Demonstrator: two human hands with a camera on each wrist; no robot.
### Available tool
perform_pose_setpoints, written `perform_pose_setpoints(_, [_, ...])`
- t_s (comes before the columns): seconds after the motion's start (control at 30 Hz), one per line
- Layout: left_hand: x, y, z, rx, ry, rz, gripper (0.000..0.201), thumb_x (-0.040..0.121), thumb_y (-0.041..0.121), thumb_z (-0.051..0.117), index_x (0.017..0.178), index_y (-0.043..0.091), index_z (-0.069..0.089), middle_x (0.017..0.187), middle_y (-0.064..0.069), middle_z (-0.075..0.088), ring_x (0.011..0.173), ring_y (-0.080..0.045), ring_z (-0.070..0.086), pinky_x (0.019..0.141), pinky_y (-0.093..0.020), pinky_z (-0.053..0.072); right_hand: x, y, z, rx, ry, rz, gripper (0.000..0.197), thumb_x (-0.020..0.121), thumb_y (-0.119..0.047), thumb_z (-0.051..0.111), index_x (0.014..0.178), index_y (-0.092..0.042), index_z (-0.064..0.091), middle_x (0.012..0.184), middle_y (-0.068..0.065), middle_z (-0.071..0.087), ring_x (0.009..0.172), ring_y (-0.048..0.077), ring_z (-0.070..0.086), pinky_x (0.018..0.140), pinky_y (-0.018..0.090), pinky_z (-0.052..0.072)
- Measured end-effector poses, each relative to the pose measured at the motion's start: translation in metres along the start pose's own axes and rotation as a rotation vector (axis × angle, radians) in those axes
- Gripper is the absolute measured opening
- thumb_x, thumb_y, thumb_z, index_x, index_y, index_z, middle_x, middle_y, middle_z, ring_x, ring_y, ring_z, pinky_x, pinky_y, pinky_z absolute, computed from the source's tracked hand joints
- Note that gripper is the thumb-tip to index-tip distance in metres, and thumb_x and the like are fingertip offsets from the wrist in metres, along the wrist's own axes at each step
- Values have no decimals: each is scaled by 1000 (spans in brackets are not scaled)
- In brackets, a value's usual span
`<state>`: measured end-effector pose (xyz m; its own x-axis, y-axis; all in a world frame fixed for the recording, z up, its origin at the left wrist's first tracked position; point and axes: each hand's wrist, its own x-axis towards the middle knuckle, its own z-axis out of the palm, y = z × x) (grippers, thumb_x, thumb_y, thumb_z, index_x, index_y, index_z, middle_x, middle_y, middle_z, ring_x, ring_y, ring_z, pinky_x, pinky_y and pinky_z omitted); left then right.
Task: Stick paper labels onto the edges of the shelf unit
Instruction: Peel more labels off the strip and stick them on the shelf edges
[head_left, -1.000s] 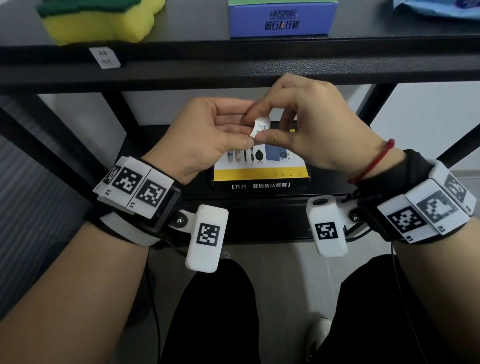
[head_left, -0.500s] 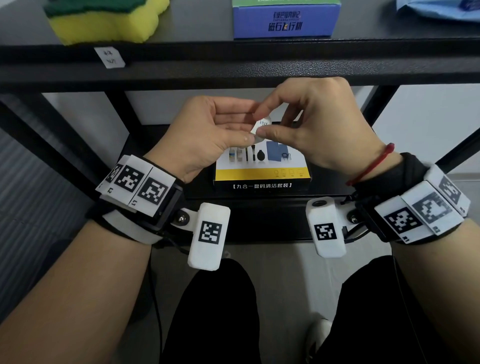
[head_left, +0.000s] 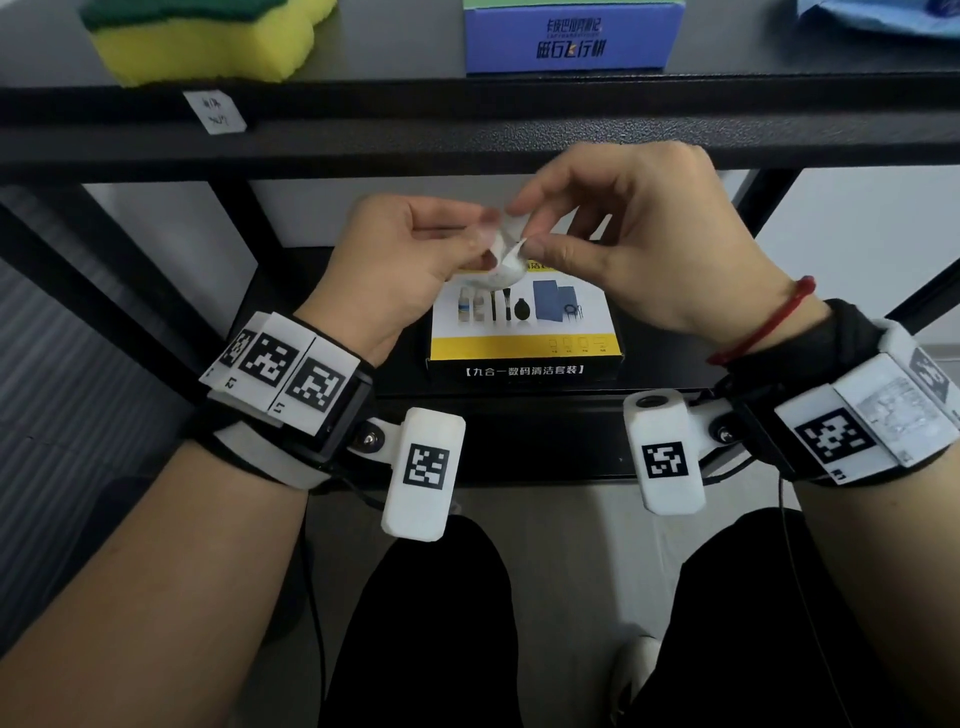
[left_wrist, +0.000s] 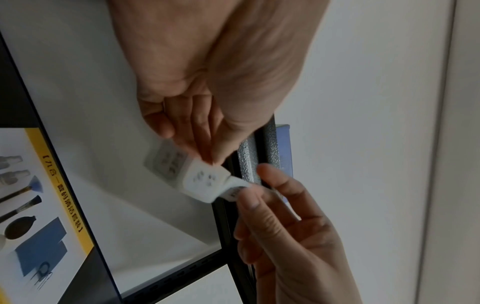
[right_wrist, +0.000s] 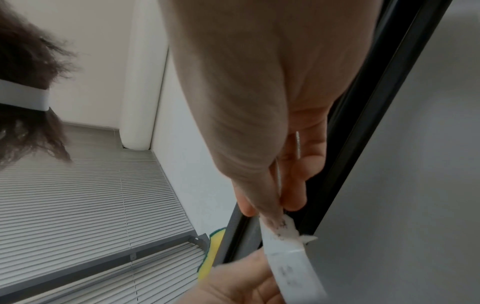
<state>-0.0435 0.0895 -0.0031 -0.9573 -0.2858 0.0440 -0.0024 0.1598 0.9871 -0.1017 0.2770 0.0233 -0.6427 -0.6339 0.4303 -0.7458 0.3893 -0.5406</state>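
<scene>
Both hands meet below the black shelf edge (head_left: 519, 130) in the head view. My left hand (head_left: 480, 241) pinches a small white backing strip (head_left: 501, 270), whose handwriting shows in the left wrist view (left_wrist: 202, 181). My right hand (head_left: 524, 228) pinches a paper label (head_left: 511, 231) between thumb and forefinger, and the label curls away from the strip. The peeled corner (left_wrist: 236, 191) sits at my right thumb tip. In the right wrist view the label (right_wrist: 283, 224) hangs from my fingertips above the strip (right_wrist: 293, 265). One label (head_left: 215, 111) is stuck on the shelf edge at the left.
A yellow-green sponge (head_left: 208, 36) and a blue box (head_left: 571, 36) stand on the upper shelf. A yellow and white cleaning-kit box (head_left: 524, 327) lies on the lower shelf under my hands. Black uprights (head_left: 234, 218) flank the bay. My knees are below.
The label lay flat between my fingertips before. Now my right hand has pulled it partly away from the strip, so the two curl apart. Both hands stayed in about the same place.
</scene>
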Motion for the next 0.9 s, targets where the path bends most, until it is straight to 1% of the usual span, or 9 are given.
perform_pose_setpoints(0.1, [1, -3, -3, 70, -22, 12, 15, 89, 7, 73, 94, 21, 77, 89, 2, 79, 74, -1, 73, 68, -9, 51, 0, 1, -6, 76, 7, 11, 25, 85, -22, 80, 108, -25, 70, 89, -12, 75, 67, 11, 66, 72, 14, 51])
perform_pose_setpoints(0.17, [1, -2, -2, 147, -32, 37, 21, 88, 6, 74, 88, 26, 79, 86, 8, 80, 80, -3, 75, 74, -13, 55, 1, 4, -9, 77, 8, 23, 28, 86, -20, 79, 112, -24, 68, 89, -11, 75, 67, 10, 66, 70, 13, 50])
perform_pose_setpoints(0.27, [-1, 3, 1, 232, -68, 77, 21, 86, 9, 76, 83, 29, 79, 86, 14, 79, 85, -5, 76, 79, -12, 56, 2, 6, -11, 34, 2, 34, 30, 87, -18, 77, 114, -26, 67, 87, -13, 75, 69, 11, 68, 70, 9, 47])
perform_pose_setpoints(0.37, [-4, 7, 4, 249, -91, 98, 10, 84, 17, 80, 83, 27, 80, 87, 11, 80, 86, -7, 76, 79, -13, 56, 3, 7, -12, 0, 1, 37, 30, 86, -17, 75, 114, -25, 67, 87, -15, 74, 66, 10, 67, 70, 7, 44])
perform_pose_setpoints(0.47, [-4, 9, 4, 258, -57, 104, 4, 81, 28, 83, 84, 27, 80, 87, 5, 81, 88, -16, 77, 85, -25, 61, 4, 7, -13, -2, -5, 36, 30, 86, -16, 75, 113, -25, 67, 86, -15, 74, 64, 9, 65, 69, 7, 41])
perform_pose_setpoints(0.53, [-4, 9, 4, 273, -40, 110, 5, 81, 30, 84, 84, 27, 79, 88, 4, 80, 89, -18, 77, 88, -30, 62, 4, 6, -14, 1, -7, 37, 30, 86, -16, 74, 113, -25, 67, 86, -15, 74, 64, 9, 65, 69, 6, 41])
perform_pose_setpoints(0.67, [-3, 10, 4, 286, -14, 110, 7, 80, 28, 85, 84, 27, 79, 86, 4, 80, 86, -17, 78, 86, -29, 62, 4, 5, -16, -6, -19, 36, 30, 87, -17, 75, 115, -26, 67, 87, -14, 74, 64, 8, 64, 68, 5, 42])
perform_pose_setpoints(0.8, [-2, 11, 6, 303, -19, 125, 8, 81, 27, 84, 86, 24, 80, 85, 1, 80, 83, -18, 78, 85, -33, 63, 5, 5, -17, -16, -24, 40, 31, 87, -18, 75, 116, -27, 67, 88, -15, 74, 65, 8, 65, 68, 6, 42])
perform_pose_setpoints(0.9, [-1, 12, 9, 272, -4, 132, 6, 81, 25, 84, 84, 25, 79, 84, 3, 79, 81, -14, 77, 81, -27, 62, 3, 5, -19, -8, 16, 43, 28, 88, -19, 74, 114, -27, 67, 89, -14, 75, 65, 11, 65, 71, 11, 44])
